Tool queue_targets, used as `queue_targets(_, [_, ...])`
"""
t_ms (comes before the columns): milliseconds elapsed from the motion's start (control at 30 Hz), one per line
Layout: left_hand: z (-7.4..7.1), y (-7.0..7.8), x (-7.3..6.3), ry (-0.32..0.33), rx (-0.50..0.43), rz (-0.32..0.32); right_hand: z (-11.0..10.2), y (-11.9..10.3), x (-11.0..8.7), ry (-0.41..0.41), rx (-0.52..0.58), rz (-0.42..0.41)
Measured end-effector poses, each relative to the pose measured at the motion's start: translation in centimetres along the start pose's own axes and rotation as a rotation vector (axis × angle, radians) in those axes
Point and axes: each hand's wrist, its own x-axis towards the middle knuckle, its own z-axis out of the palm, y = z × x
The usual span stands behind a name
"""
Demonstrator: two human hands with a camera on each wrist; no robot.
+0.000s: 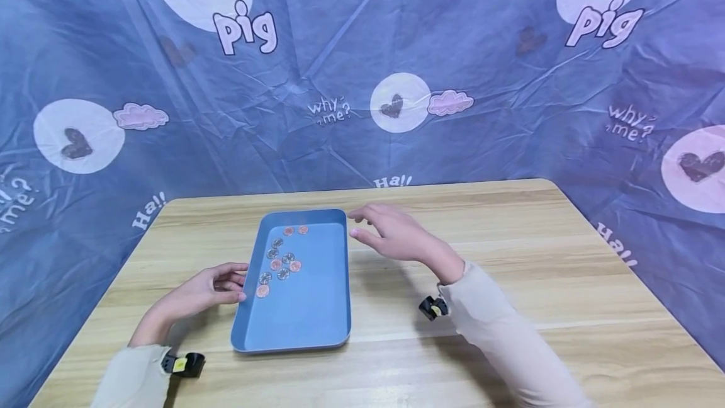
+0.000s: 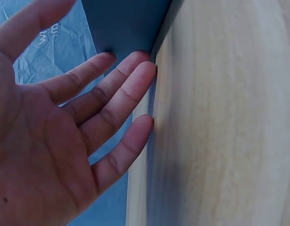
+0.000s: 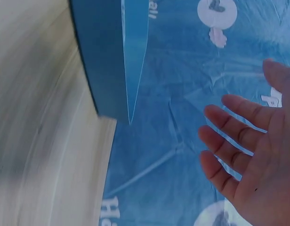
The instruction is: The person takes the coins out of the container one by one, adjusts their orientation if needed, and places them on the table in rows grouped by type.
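Note:
A shallow blue rectangular tray [image 1: 308, 313] lies on the table, its long sides running away from me. Several coins are spread flat over its left and far parts, some copper like this copper coin [image 1: 263, 291], others like this silver coin [image 1: 288, 258]. My left hand [image 1: 201, 291] is at the tray's left wall, its fingers relaxed. In the left wrist view, the fingertips [image 2: 145, 70] are right at the outer wall. My right hand [image 1: 399, 235] hovers by the far right corner, palm toward the tray; the right wrist view shows a gap between its fingers and the tray wall [image 3: 102, 61].
The wood-grain table [image 1: 498, 332] extends on both sides of the tray. Behind it hangs a creased blue cloth [image 1: 317, 150] with printed words and hearts. Each wrist bears a small black camera, the left camera [image 1: 192, 365] beside the tray's near left corner.

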Motion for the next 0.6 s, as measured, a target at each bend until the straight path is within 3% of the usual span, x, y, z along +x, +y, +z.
queue_targets(167, [-0.1,-0.2,-0.1,-0.011,-0.017,0.012,1.2,-1.2,1.3,-0.045,0.034,-0.045])
queue_targets(600, [-0.3,-0.3,0.1,-0.03,-0.035,-0.004,4.7,-3.5,4.5,-0.171,0.106,-0.025])
